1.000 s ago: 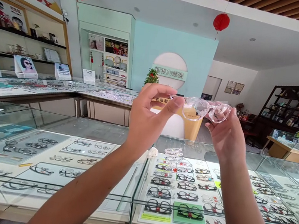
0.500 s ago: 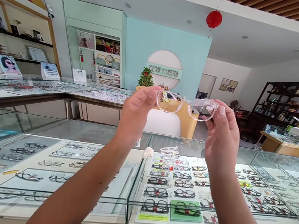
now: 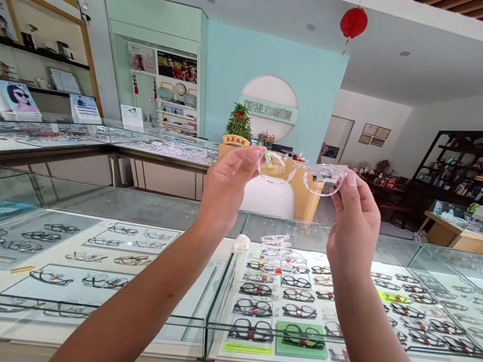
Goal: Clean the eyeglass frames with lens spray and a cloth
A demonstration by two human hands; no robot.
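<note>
A pair of clear-framed eyeglasses [image 3: 301, 167] is held up in front of me, above the glass showcase. My left hand [image 3: 233, 181] pinches its left end between thumb and fingers. At the other end my right hand [image 3: 355, 208] grips the frame, the thumb facing me. A yellow-green sticker [image 3: 268, 160] is on the left lens. Dark lettering and a dark shape show at the right lens; I cannot tell whether they are on it or behind it.
Below my arms stands a glass showcase [image 3: 218, 327] with rows of eyeglasses, some on a green card [image 3: 300, 348]. A second display counter [image 3: 158, 152] runs behind on the left. A potted plant [image 3: 239, 120] and a wooden reception desk [image 3: 309, 201] are farther back.
The hands have come slightly closer together, and the eyeglasses look a little smaller, turned flatter toward me. The camera view has shifted slightly. Both hands keep their hold.
</note>
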